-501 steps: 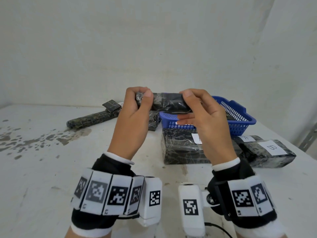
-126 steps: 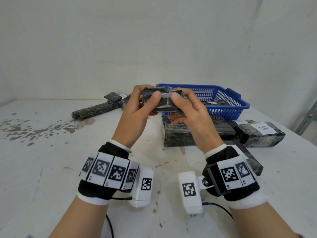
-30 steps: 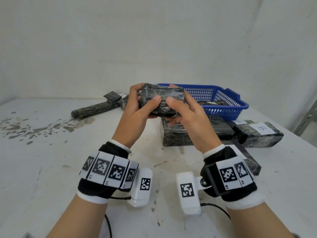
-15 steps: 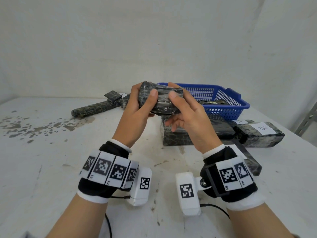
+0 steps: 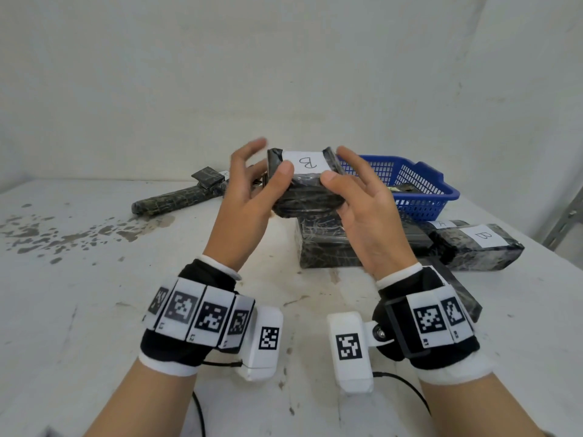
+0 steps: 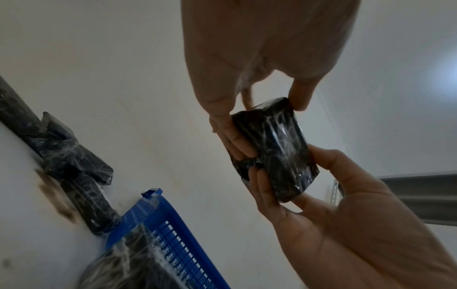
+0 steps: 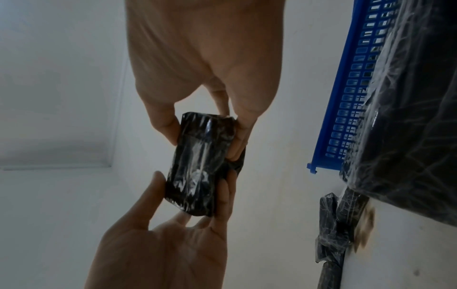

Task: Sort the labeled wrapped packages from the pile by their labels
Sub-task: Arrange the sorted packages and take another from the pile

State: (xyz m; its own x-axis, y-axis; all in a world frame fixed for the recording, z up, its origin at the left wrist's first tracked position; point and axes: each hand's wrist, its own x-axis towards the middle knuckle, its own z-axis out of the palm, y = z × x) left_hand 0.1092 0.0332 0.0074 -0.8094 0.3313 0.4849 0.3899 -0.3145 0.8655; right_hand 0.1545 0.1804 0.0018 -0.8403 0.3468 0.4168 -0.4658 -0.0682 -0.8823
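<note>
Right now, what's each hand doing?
Left hand: pinching the B-labeled package with its thumb and fingers.
Right hand: pinching the same package's other end.

My left hand point(image 5: 243, 197) and right hand point(image 5: 362, 203) raised at frame centre, palms facing, thumbs and fingertips pinching package point(image 5: 307, 184) between them; spare fingers splayed, wrists banded.
</note>
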